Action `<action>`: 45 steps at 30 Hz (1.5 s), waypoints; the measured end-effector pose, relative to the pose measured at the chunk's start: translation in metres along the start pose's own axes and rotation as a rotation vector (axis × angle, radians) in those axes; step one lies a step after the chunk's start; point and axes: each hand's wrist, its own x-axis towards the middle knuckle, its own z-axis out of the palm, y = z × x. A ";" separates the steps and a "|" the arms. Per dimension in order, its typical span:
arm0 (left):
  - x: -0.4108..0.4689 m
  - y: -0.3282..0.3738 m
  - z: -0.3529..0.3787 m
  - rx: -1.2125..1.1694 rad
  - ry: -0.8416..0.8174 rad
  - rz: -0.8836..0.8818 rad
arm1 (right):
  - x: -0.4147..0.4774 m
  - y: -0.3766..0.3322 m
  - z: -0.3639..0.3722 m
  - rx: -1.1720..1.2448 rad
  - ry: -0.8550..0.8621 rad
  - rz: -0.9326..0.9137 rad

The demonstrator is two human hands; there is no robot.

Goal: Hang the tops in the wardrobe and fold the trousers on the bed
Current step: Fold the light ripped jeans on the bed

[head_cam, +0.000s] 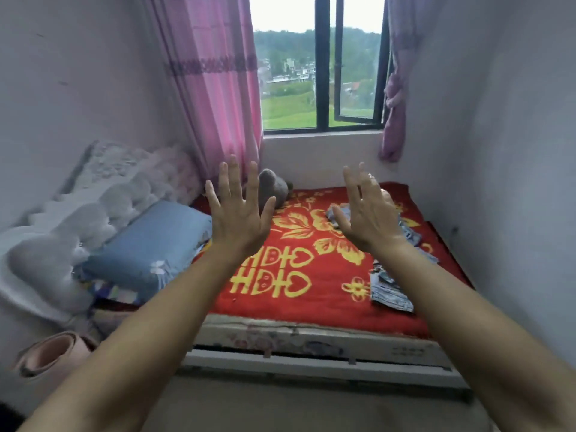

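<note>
Fingers (232, 176) of left hand (238, 219) and right hand (364, 213) spread apart, empty, over the bed (311, 310) bearing crumpled denim clothes (389, 291).

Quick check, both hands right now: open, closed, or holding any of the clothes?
Left hand: open, fingers spread, holding nothing, raised above the bed.
Right hand: open, fingers straight, holding nothing; the denim clothes lie untouched on the bed.

A red blanket (314, 266) covers the bed (311, 336), bearing a blue pillow (149, 244), grey plush toy (276, 188) and denim trousers (389, 293).
</note>
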 end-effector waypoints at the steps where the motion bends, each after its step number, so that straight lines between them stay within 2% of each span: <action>1: 0.005 0.013 0.016 -0.010 -0.013 0.033 | 0.003 0.019 0.007 -0.021 -0.025 0.032; 6: 0.038 0.034 0.095 -0.058 -0.054 0.117 | 0.024 0.078 0.060 -0.069 -0.153 0.163; 10: 0.059 0.026 0.170 -0.052 -0.168 0.182 | 0.042 0.103 0.120 -0.111 -0.264 0.245; 16: 0.122 0.030 0.264 -0.126 -0.350 0.131 | 0.085 0.135 0.176 -0.174 -0.348 0.337; 23: 0.178 0.116 0.369 -0.232 -0.498 0.325 | 0.089 0.217 0.207 -0.258 -0.376 0.493; 27: 0.170 0.185 0.438 -0.276 -0.637 0.390 | 0.067 0.285 0.242 -0.276 -0.430 0.613; 31: 0.152 0.243 0.510 -0.236 -0.749 0.433 | 0.048 0.358 0.301 -0.262 -0.550 0.657; 35: 0.122 0.285 0.565 -0.191 -0.924 0.381 | 0.031 0.413 0.369 -0.160 -0.704 0.665; 40: 0.082 0.318 0.623 -0.163 -1.121 0.380 | 0.007 0.449 0.445 -0.087 -0.845 0.646; 45: 0.019 0.337 0.693 -0.160 -1.308 0.377 | -0.041 0.452 0.529 0.005 -1.013 0.606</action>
